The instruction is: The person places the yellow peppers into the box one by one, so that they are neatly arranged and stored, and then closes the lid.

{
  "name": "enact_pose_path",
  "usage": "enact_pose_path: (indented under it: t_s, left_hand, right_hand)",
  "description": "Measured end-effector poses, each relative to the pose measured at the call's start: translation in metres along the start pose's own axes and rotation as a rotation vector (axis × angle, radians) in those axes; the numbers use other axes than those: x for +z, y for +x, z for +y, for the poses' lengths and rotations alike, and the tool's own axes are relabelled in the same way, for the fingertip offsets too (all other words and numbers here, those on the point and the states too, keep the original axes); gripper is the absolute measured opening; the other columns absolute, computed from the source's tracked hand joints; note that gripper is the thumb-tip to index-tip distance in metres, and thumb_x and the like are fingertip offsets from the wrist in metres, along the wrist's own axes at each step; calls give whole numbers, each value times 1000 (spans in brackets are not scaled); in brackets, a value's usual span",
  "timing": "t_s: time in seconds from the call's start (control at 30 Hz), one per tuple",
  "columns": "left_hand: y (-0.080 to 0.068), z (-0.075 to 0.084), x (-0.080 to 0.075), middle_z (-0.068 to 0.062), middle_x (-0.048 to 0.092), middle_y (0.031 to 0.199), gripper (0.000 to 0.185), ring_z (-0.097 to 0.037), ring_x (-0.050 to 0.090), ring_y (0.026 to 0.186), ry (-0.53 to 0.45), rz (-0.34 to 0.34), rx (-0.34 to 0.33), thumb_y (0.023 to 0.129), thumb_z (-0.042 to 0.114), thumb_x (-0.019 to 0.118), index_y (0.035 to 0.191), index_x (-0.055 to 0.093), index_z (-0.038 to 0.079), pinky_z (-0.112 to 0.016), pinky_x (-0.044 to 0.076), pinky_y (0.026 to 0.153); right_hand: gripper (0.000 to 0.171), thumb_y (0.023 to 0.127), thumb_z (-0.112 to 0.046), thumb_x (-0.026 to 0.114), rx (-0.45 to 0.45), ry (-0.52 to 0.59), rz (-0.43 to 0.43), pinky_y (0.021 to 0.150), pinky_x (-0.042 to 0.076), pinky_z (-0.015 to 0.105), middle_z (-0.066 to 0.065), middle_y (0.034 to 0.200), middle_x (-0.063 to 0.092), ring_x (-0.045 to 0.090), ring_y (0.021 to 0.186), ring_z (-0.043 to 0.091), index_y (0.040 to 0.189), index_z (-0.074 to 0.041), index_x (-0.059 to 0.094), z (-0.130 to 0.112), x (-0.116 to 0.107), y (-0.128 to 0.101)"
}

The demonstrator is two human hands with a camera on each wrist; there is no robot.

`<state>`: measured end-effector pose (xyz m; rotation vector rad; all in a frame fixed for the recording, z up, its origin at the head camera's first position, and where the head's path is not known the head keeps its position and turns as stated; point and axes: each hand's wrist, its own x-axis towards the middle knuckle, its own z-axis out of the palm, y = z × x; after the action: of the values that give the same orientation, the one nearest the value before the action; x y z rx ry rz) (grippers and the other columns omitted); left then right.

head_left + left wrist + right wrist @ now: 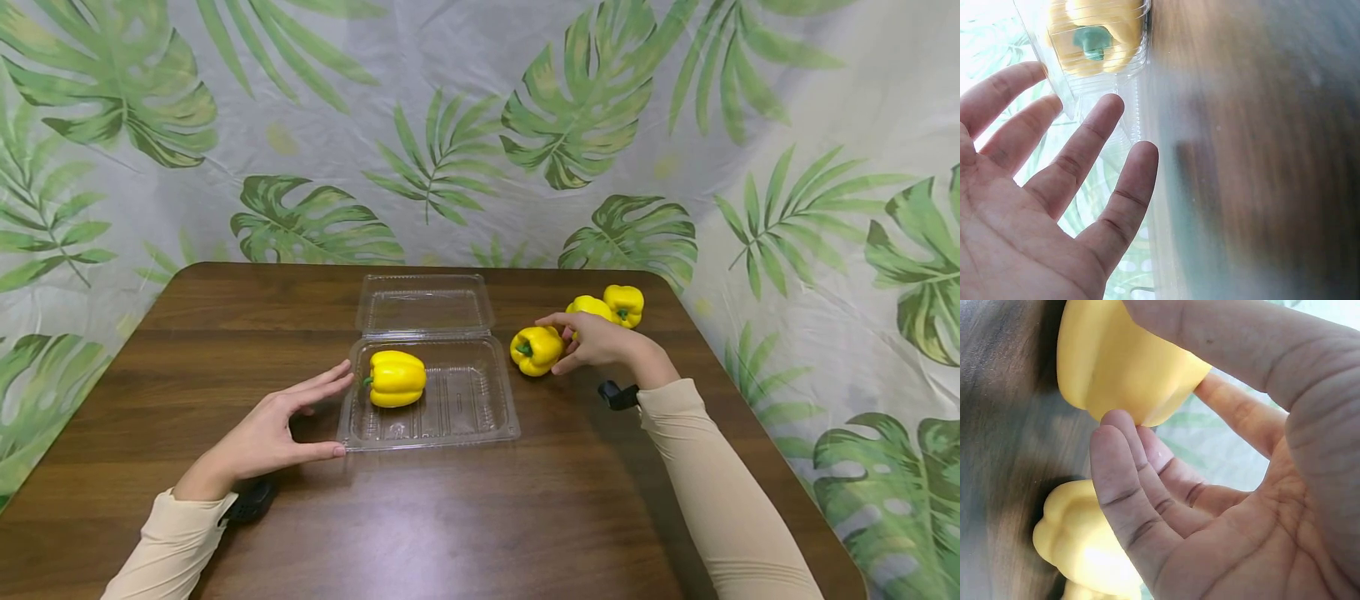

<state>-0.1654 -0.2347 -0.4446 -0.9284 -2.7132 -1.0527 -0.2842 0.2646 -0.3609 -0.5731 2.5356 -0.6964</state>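
A clear plastic clamshell container (472,439) lies with its lid folded back on the brown table. Inside its left part rests a yellow bell pepper (397,379), its green stem facing left. My left hand (270,429) is at the container's left side, fingers extended and thumb near the front left corner; in the left wrist view the fingertips (1107,107) are close to the clear wall. To the right of the container, my right hand (600,340) holds another bell pepper (534,352) between thumb and index finger. The other fingers curl beside it.
Two more yellow bell peppers, one partly behind my right hand (587,307) and one farther right (625,304), sit near the table's back right corner. A leaf-patterned cloth (442,167) hangs behind the table (480,517).
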Motion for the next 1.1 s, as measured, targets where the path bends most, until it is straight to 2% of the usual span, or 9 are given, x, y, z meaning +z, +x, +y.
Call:
enact_pose_path:
  t_s: [0.3,0.47,0.6,0.67,0.77,0.87,1.0,1.1]
  left_hand:
    - [0,-1,1,-7,46,170,88,2,48,146,-4,2,9,83,39,94,158,56,15,-36,61,94]
    - [0,-1,1,-6,45,171,88,1,48,147,-3,-1,2,83,40,94,158,55,15,-36,61,95]
    - [0,-1,0,-5,45,171,88,-4,50,147,1,-4,-3,84,41,94,159,55,16,-37,61,95]
    - [0,0,0,-5,45,171,88,-6,51,148,3,-4,-5,84,41,94,159,55,17,-37,61,95]
    - [0,0,0,-5,44,171,88,-8,51,148,5,-5,-8,84,42,94,159,55,17,-37,61,95]
    - [0,1,0,-5,44,172,88,-7,51,148,4,-7,-11,84,42,93,159,54,17,-37,61,95]
    - [0,1,0,-5,44,172,88,-7,50,148,2,-9,-13,84,42,93,159,54,17,-38,61,95]
    - [0,1,0,-4,44,172,88,-8,51,148,3,-8,-14,84,42,93,159,55,17,-38,61,95]
  right_hand:
    - [80,94,-17,85,4,15,23,87,51,36,22,114,55,57,93,29,162,-7,45,4,3,-4]
    - [76,95,-21,85,-10,9,48,86,51,36,20,114,58,58,93,28,160,-8,47,8,5,-4]
    - [68,95,-22,85,-70,-24,120,91,55,44,22,119,65,61,99,32,153,-3,56,13,8,0]
    - [63,95,-23,85,-99,-28,159,100,55,52,24,128,67,64,109,37,148,-1,59,16,11,1]
    - [61,95,-24,85,-101,14,193,114,49,61,24,143,64,61,129,42,145,0,60,20,15,3]
    - [66,95,-25,84,-90,94,196,121,41,64,22,155,57,53,143,45,150,-3,55,25,21,4]
    - [73,96,-20,84,-122,209,203,122,39,64,20,162,51,48,149,45,158,-5,49,30,30,7]
    - [76,94,-15,84,-160,282,214,121,42,62,18,162,51,51,146,42,160,-5,47,33,36,10]
